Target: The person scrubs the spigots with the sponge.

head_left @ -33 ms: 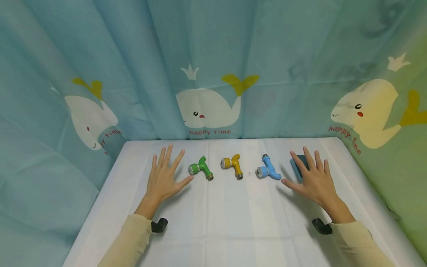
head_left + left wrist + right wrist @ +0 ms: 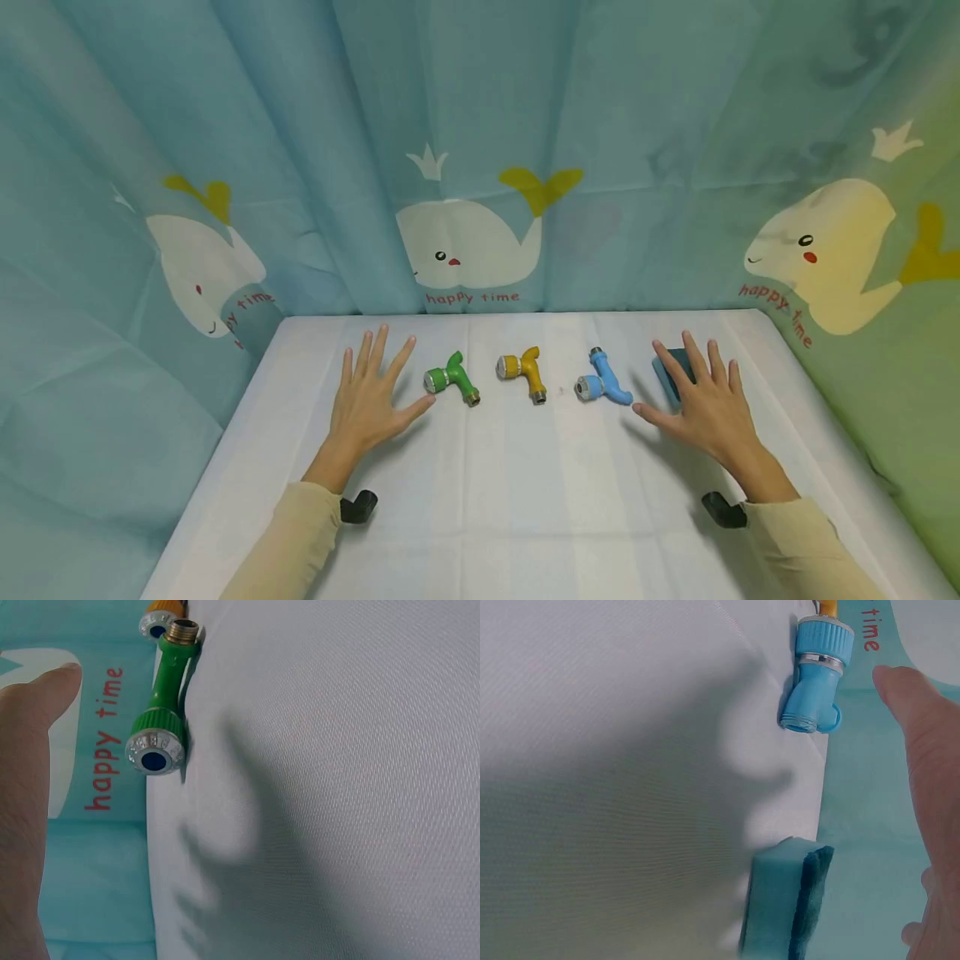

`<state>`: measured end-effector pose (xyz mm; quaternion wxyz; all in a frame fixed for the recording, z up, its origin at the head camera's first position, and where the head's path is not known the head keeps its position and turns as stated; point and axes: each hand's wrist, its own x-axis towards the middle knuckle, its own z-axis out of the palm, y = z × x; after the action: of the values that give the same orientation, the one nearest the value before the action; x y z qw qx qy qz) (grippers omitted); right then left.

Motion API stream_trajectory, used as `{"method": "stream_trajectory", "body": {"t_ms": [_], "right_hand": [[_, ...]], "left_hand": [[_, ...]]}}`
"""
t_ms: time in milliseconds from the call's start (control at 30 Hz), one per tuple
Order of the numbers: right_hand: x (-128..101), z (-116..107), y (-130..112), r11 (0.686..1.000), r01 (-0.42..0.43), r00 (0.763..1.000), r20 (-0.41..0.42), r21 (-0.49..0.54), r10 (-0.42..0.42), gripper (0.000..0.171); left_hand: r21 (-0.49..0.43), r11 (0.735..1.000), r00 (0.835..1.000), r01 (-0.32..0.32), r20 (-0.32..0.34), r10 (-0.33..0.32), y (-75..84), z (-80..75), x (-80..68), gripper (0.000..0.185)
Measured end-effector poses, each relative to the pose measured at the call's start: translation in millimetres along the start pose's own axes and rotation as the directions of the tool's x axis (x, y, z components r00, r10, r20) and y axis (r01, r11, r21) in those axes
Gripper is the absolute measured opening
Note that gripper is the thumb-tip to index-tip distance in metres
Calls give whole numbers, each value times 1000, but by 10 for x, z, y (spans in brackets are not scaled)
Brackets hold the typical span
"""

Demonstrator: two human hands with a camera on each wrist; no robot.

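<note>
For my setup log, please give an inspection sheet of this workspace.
Surface: table under white cloth.
Job's things: green faucet, yellow faucet, blue faucet in a row; teal sponge partly under right fingers.
Clutter: nothing seen.
Grippers: left hand spread, thumb tip beside green faucet; right hand spread over sponge; contact unclear.
Cables: nothing seen; black mounts at both wrists.
Surroundings: whale-print curtain, "happy time".
</note>
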<state>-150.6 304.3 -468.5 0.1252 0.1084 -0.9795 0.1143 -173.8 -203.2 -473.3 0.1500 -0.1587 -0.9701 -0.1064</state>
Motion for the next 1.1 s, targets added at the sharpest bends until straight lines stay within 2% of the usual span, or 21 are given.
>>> {"method": "stream_trajectory", "body": {"t_ms": [433, 733, 933, 1100], "right_hand": [[-38, -27, 105, 1000, 4, 1000, -22, 15, -3, 105], [-37, -66, 170, 1000, -3, 1000, -28, 6, 3, 106], [4, -53, 215, 1000, 14, 999, -45, 1, -14, 106], [101, -39, 317, 999, 41, 998, -53, -11, -41, 102]], "left_hand": [[-10, 1000, 1000, 1, -27, -2, -45, -8, -61, 96], [1, 1000, 999, -13, -37, 13, -54, 0, -14, 96], [0, 1000, 999, -9, -31, 9, -62, 15, -26, 96], [-11, 1000, 998, -19, -57, 18, -69, 25, -40, 96]]}}
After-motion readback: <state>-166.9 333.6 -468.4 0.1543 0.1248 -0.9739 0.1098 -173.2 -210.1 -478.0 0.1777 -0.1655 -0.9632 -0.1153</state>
